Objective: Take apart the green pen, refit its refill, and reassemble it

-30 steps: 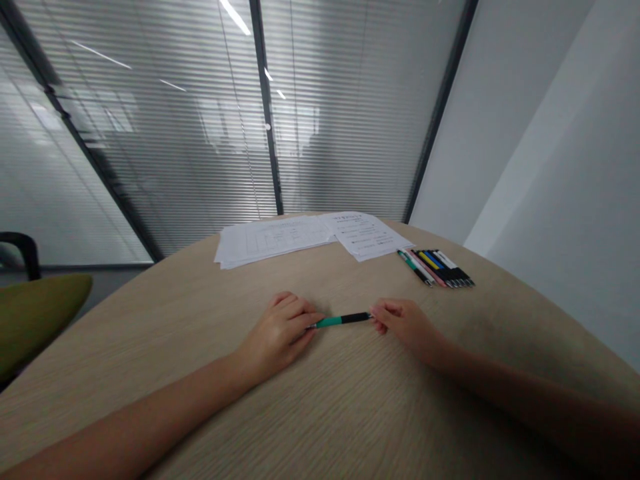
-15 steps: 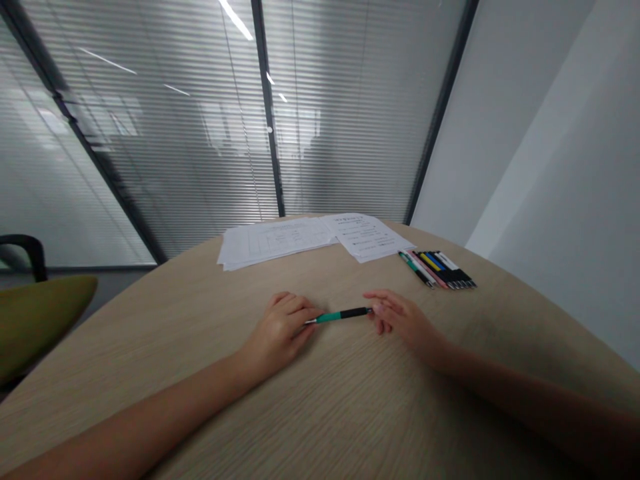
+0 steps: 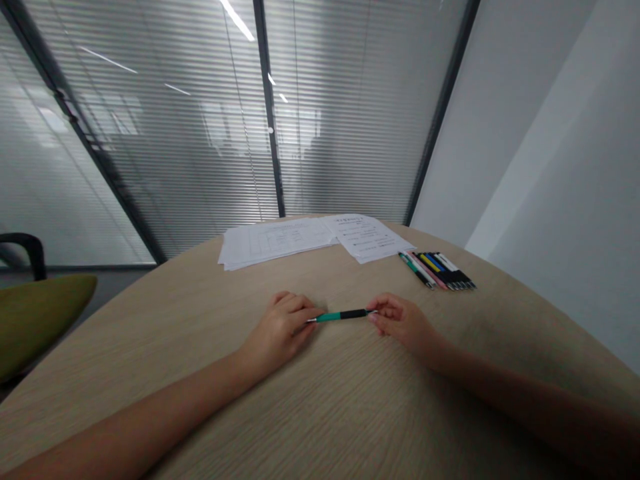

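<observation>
A green and black pen (image 3: 343, 315) lies level just above the wooden table (image 3: 320, 400), stretched between my two hands. My left hand (image 3: 283, 331) rests on the table with its fingers curled round the pen's silver tip end. My right hand (image 3: 403, 321) pinches the pen's black end between thumb and fingers. Both forearms lie on the table, reaching in from the near edge.
A row of several pens (image 3: 437, 269) lies at the right, beyond my right hand. Sheets of printed paper (image 3: 310, 239) are spread at the table's far edge. A green chair (image 3: 35, 317) stands at the left. Glass walls with blinds are behind.
Half a second ago my right hand's fingers were spread beside the pen's black end. They have closed on it again, as they were a second ago.
</observation>
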Tool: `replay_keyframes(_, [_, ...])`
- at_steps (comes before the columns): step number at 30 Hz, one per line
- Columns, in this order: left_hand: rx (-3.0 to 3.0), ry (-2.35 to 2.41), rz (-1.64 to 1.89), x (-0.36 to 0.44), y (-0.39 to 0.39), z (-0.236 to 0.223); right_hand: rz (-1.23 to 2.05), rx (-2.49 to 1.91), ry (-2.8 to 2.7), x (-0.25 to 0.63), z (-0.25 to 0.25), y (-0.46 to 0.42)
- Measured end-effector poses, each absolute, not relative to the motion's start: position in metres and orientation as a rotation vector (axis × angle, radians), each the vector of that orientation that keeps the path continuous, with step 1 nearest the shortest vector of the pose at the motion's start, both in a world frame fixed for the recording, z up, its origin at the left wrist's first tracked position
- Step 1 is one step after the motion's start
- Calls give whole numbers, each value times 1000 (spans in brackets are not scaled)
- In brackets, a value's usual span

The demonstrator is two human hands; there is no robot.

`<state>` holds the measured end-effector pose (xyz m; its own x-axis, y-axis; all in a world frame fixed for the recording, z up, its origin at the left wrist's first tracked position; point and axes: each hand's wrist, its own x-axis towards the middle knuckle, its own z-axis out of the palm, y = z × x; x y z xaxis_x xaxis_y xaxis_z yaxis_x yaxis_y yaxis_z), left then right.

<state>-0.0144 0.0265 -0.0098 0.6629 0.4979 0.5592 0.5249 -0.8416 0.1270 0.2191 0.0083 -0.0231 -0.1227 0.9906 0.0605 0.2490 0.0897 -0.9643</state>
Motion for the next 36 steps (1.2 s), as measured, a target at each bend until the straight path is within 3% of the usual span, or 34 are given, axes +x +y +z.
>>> replay_keyframes(16, [-2814, -730, -904, -12, 21, -9, 837, -1490, -1721, 223, -25, 4])
replay_keyframes(30, [-2829, -885, -1013, -14, 29, -10, 943, -1179, -1628, 222, -28, 8])
replay_keyframes(36, [-2844, -902, -975, -15, 28, -10, 986, -1242, -1639, 220, -22, 6])
